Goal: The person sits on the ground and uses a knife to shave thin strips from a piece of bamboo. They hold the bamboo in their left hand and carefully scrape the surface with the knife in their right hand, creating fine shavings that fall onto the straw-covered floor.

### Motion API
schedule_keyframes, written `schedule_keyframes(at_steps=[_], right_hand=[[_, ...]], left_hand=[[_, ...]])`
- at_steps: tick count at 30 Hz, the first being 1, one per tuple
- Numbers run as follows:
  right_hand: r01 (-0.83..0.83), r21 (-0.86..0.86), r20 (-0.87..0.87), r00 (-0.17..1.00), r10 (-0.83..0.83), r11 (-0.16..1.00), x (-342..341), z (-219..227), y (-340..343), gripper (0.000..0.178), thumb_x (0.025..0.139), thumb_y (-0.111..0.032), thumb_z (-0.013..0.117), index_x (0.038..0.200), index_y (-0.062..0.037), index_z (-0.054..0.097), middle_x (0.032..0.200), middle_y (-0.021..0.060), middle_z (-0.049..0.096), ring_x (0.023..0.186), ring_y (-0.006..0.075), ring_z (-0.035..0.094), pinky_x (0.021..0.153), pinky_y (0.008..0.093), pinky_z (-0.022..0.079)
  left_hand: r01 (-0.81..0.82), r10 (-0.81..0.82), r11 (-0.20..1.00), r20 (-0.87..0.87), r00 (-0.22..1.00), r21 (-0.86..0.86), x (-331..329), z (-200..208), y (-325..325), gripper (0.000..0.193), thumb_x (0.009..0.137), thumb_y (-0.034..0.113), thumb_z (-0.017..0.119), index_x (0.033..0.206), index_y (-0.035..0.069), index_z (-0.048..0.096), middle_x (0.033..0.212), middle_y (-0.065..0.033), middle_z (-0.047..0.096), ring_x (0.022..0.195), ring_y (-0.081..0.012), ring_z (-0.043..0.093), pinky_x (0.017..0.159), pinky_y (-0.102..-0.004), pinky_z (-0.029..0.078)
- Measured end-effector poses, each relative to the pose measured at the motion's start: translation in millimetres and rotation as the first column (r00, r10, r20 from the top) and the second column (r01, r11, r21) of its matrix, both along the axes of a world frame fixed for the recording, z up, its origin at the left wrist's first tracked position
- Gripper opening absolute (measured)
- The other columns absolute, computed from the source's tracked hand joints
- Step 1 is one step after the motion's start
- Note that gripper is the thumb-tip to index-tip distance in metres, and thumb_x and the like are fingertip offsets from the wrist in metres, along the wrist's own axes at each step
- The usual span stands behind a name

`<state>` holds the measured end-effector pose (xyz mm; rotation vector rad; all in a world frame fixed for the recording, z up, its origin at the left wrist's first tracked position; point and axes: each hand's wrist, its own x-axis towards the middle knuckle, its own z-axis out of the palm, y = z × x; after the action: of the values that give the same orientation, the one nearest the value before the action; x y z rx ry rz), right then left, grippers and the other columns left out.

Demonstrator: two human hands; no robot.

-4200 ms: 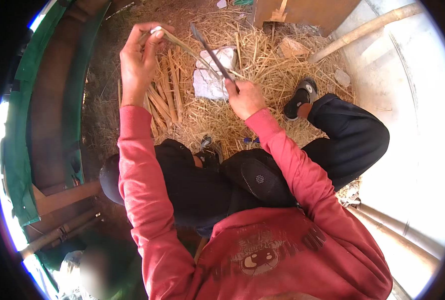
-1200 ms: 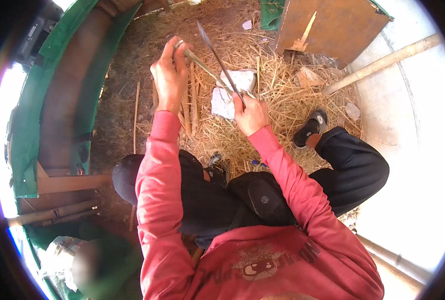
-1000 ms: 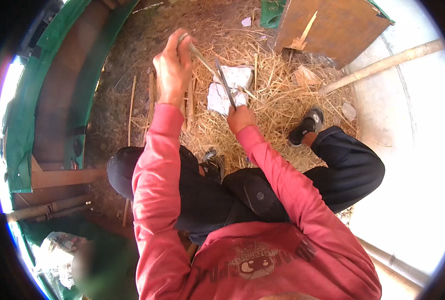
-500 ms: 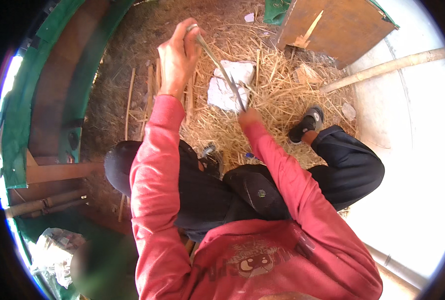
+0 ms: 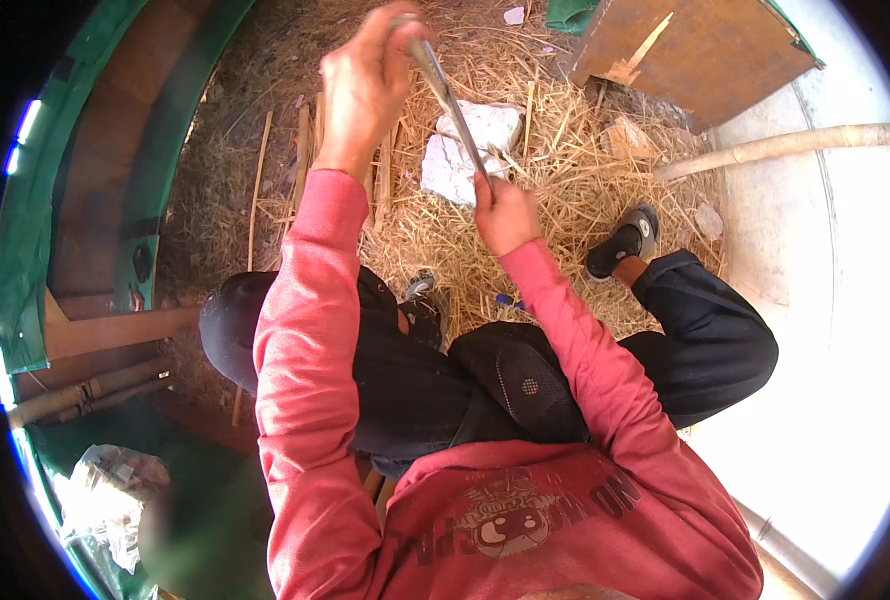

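Note:
My left hand [image 5: 365, 85] is raised at the top of the view, its fingers closed around the upper end of a long, narrow grey strip [image 5: 453, 112] that looks like a blade. The strip slants down to the right, and my right hand [image 5: 508, 216] grips its lower end. Whether it is metal or split cane I cannot tell. Behind and below it, white stone-like blocks [image 5: 451, 170] rest on the straw between my feet.
Loose straw [image 5: 565, 150] covers the ground. Thin wooden sticks [image 5: 260, 185] lie to the left. A brown board [image 5: 690, 55] leans at the back right beside a bamboo pole [image 5: 785, 150] and a pale wall [image 5: 835, 280]. Green-edged panels [image 5: 95, 150] stand at the left.
My left hand has moved up. My right hand has risen slightly and turned, so more of it shows. The strip, still held at both ends, now looks broader and straighter.

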<state>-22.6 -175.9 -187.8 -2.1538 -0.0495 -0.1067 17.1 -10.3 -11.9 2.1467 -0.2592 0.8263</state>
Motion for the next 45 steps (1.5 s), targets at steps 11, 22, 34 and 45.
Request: schedule_keyframes(at_steps=[11,22,34,45], right_hand=[[-0.068,0.377,0.071,0.996,0.044,0.924,-21.3,80.7,-5.3,0.034,0.099,-0.031,0.053,0.091,-0.0048,0.074,0.065,0.0189,0.065,0.046,0.0265,0.059,0.048,0.0390,0.045],[-0.294,-0.232,-0.595,0.797,0.104,0.927,14.0,-122.2,-97.3,0.058,0.092,-0.053,0.050,0.116,-0.0020,0.065,0.101,0.0249,0.069,0.095,0.0392,0.067,0.085,0.0472,0.052],[-0.513,0.394,0.060,0.842,0.536,0.762,-44.0,66.6,-21.3,0.044,0.099,-0.043,0.052,0.115,-0.0046,0.066,0.086,0.0076,0.069,0.074,0.0151,0.061,0.067,0.0313,0.048],[-0.295,0.874,-0.131,0.621,0.773,0.385,-68.4,91.6,-39.6,0.035,0.103,-0.029,0.050,0.123,-0.0024,0.061,0.062,-0.0038,0.044,0.046,0.0043,0.039,0.042,0.0214,0.032]], left_hand=[[-0.021,0.021,1.000,0.001,1.000,-0.005,2.5,-2.8,2.1,0.024,0.102,0.015,0.046,0.116,0.002,0.060,0.099,-0.0080,0.072,0.096,-0.0177,0.070,0.086,-0.0349,0.059],[-0.162,0.164,0.986,0.067,0.984,-0.023,-0.2,0.2,31.7,0.022,0.096,0.018,0.062,0.110,0.001,0.064,0.084,-0.0086,0.074,0.080,-0.0137,0.071,0.070,-0.0287,0.054],[-0.410,0.484,0.835,0.134,0.865,-0.367,-36.8,157.8,68.2,0.033,0.090,0.028,0.071,0.097,-0.004,0.070,0.076,-0.0076,0.073,0.061,-0.0072,0.062,0.055,-0.0245,0.051],[0.067,-0.318,0.881,-0.482,0.816,-0.469,-59.3,74.5,60.2,0.026,0.085,0.018,0.076,0.095,-0.005,0.069,0.086,-0.0106,0.071,0.071,-0.0162,0.070,0.066,-0.0241,0.058]])
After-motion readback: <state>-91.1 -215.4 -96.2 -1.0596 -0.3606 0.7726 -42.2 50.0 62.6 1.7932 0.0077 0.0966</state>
